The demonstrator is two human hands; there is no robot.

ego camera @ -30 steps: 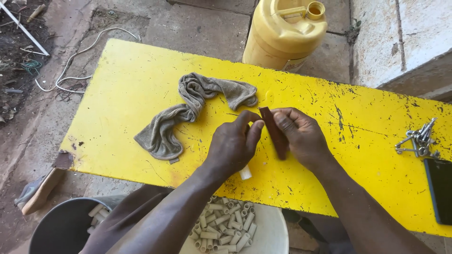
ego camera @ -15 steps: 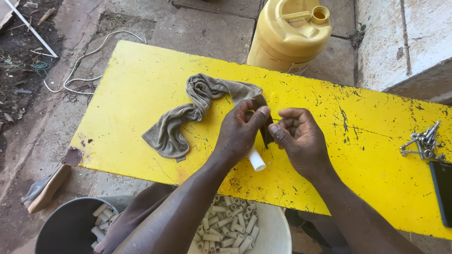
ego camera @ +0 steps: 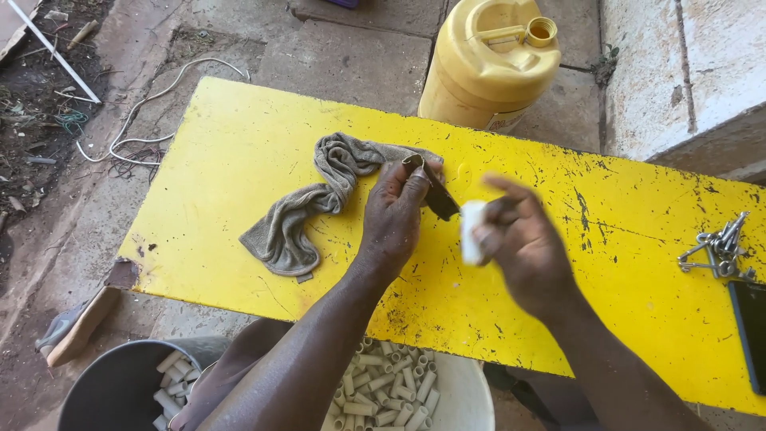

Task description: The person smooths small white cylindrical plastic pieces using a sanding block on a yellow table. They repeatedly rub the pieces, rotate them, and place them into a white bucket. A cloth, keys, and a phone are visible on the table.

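My left hand [ego camera: 395, 219] is over the middle of the yellow table [ego camera: 239, 160] and pinches a small dark brown strip [ego camera: 439, 198] between thumb and fingers. Just to its right, my right hand [ego camera: 527, 247] is blurred by motion and holds a short white tube piece [ego camera: 471, 231]. The two hands are slightly apart. A crumpled grey rag [ego camera: 311, 207] lies on the table just left of my left hand.
A yellow jerrycan [ego camera: 491, 68] stands behind the table. A bunch of metal keys [ego camera: 718, 249] and a dark phone [ego camera: 752, 323] lie at the right end. Below the front edge sit a white bucket [ego camera: 463, 395] and a grey bucket [ego camera: 120, 391], both holding several white tube pieces.
The hands were together with strip and tube between them. Now they have separated: my right hand has pulled away to the right with the white tube, and my left keeps the dark strip.
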